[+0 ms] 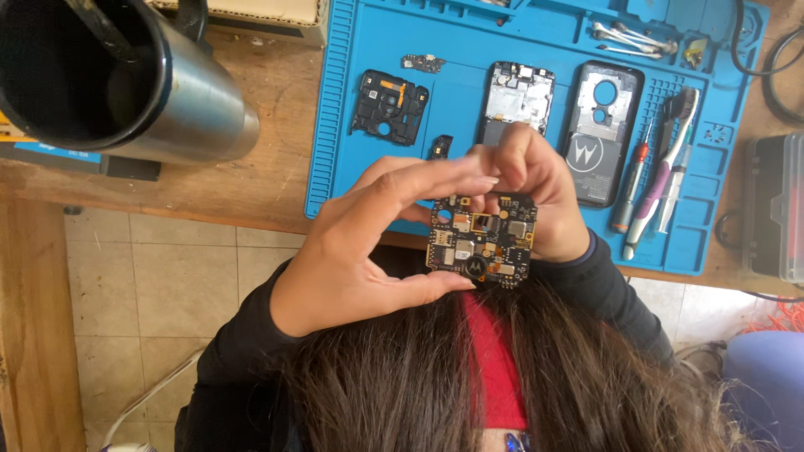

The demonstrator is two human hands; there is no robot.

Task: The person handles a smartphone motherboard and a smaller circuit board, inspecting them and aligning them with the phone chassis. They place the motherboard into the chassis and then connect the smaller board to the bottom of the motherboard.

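Two hands hold one small circuit board (482, 241) up above the near edge of the blue work mat (352, 125), close to the camera and just over the person's dark hair. The left hand (368, 243) has it pinched by the edges — thumb under the bottom edge, fingers (444, 172) stretched along the top — while the right hand (536, 197) closes on the far side, its fingertips curled over the upper corner. It looks a light, stiff, thin thing, and I would judge it fragile: the face is crowded with tiny parts, so the bare edges and corners are the place to take it, never the populated middle (a thumb across those chips could do harm). The board is roughly square, black, dotted with silver shielding cans, gold contacts and a round dark emblem near the bottom; a notch or hole shows at its upper left. On the mat behind lie a black inner frame (390, 106), a stripped phone chassis (516, 100), a dark back cover (601, 134) and, to the right, a screwdriver (630, 188) beside some brushes (670, 159). A big steel cylinder (126, 79) stands on the wooden bench (268, 176) to the left — well apart from the hands.
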